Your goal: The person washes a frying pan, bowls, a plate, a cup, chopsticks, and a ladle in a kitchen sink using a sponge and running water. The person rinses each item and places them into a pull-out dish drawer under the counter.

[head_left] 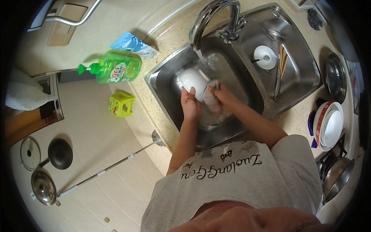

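Observation:
Over the left basin of a stainless steel double sink (pixel 162 95), my left hand (pixel 191 105) grips a white bowl (pixel 193 81) by its side, thumb on the outer wall. The bowl is tilted. My right hand (pixel 224 95) holds a wet, greyish dishcloth (pixel 211 98) at the bowl's right edge. Water runs from the chrome faucet (pixel 197 37) just above and to the right of the bowl. In the right basin lie a small white bowl (pixel 264 58), a metal ladle (pixel 275 35) and several wooden chopsticks (pixel 282 62).
A green dish soap pump bottle (pixel 118 68) and a blue-white pouch (pixel 134 45) stand left of the sink. Stacked bowls (pixel 330 127), a metal lid (pixel 335 76) and a steel scourer (pixel 314 19) are on the right. A green stool (pixel 122 103) is at the left below.

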{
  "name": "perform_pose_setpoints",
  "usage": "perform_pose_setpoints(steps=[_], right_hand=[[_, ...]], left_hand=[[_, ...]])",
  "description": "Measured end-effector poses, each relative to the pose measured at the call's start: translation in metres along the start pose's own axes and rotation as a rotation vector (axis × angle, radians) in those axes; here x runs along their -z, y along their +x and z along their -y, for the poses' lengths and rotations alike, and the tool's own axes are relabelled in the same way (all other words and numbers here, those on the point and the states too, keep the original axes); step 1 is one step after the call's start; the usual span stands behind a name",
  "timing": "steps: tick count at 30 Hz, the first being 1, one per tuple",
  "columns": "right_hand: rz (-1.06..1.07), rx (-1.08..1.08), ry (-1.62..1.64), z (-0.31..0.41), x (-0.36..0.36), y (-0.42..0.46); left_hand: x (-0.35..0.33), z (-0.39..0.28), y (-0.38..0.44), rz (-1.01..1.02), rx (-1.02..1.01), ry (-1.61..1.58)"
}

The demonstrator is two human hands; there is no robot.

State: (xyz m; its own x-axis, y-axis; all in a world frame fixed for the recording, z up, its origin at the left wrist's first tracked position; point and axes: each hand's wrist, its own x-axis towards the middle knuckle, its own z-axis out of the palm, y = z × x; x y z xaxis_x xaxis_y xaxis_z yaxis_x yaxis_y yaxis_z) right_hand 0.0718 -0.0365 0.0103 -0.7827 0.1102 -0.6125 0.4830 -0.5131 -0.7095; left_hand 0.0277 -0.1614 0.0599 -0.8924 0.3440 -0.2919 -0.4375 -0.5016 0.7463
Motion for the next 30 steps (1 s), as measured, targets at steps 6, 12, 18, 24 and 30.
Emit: perform_pose_setpoints(steps=[6, 12, 18, 24, 30], right_hand=[[-0.492, 0.804, -0.937, 0.053, 0.037, 0.062], [-0.131, 0.325, -0.259, 0.006, 0.009, 0.067], [-0.173, 0.673, -0.575, -0.011, -0.014, 0.068], [0.200, 0.277, -1.399, 0.007, 0.034, 0.055], [0.183, -0.170, -0.130, 0.076, 0.031, 0.012]], left_hand=[[0.024, 0.000, 0.003, -0.026, 0.040, -0.051], [0.035, -0.007, 0.006, -0.073, 0.028, -0.060], [0.031, -0.009, 0.003, -0.012, 0.093, -0.069], [0.030, -0.009, -0.007, -0.091, 0.121, -0.067], [0.000, 0.014, 0.006, 0.204, 0.083, 0.343]])
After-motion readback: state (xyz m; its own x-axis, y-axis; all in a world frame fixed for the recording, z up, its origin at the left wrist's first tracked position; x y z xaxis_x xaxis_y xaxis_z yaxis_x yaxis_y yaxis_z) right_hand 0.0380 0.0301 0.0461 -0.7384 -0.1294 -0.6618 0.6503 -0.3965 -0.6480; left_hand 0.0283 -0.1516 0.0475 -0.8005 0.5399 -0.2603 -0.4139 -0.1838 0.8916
